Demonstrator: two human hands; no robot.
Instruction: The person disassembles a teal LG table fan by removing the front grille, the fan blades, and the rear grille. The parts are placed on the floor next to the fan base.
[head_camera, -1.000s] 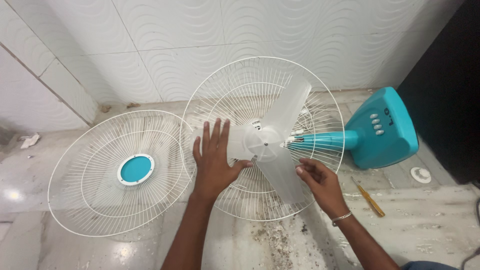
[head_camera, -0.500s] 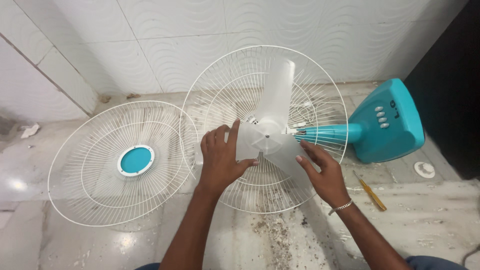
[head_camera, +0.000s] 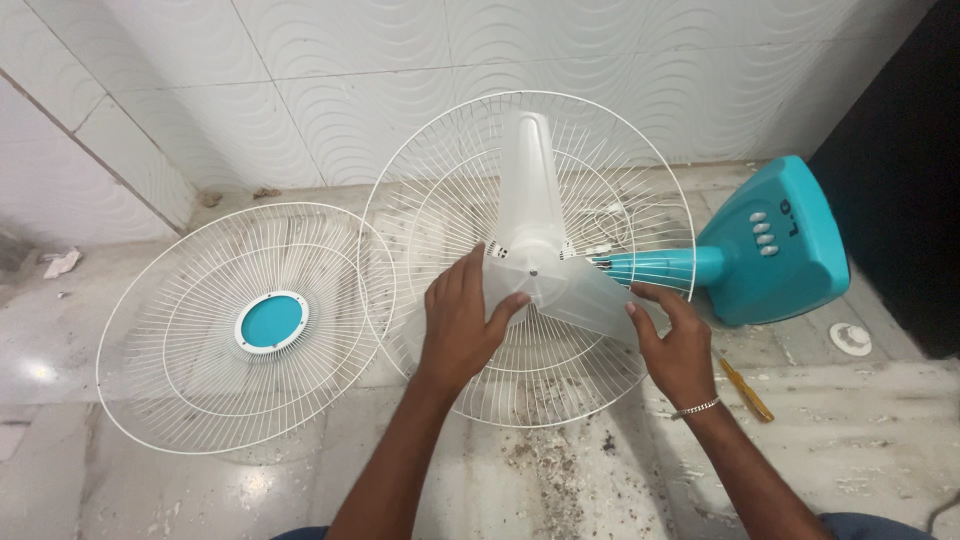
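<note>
— Which way does the fan lie?

— A pedestal fan lies on its side on a dusty marble floor. Its teal stem (head_camera: 660, 267) runs left to right, with the teal base (head_camera: 775, 245) at the right end, tipped up on edge by a dark panel, and the head at the left. The translucent blade (head_camera: 540, 255) faces up toward the viewer inside the white rear guard (head_camera: 440, 190). One lobe points straight up toward the tiled wall, one angles down to the right, and the third is hidden under the person's left hand.

— Any markings or labels?

— A column of small white buttons (head_camera: 762, 234) sits on the base's face, with dark lettering beside it. The detached front guard (head_camera: 170, 340) lies flat to the left, its rim overlapping the rear guard's, a round teal badge (head_camera: 272, 321) at its centre.

— And the hands?

— The left hand (head_camera: 462, 325) lies palm-down over the lower-left lobe, fingers curled over it and thumb stretched to the hub, gripping the blade. The right hand (head_camera: 682, 345), a thin bracelet at the wrist, pinches the outer edge of the lower-right lobe between fingers and thumb. Both forearms reach in from the bottom of the view.

— Anything else about?

— A yellow-handled screwdriver (head_camera: 745, 390) lies just beside the right wrist, a small white round cap (head_camera: 850, 339) near the base, and a scrap of paper (head_camera: 60, 263) by the left wall.
</note>
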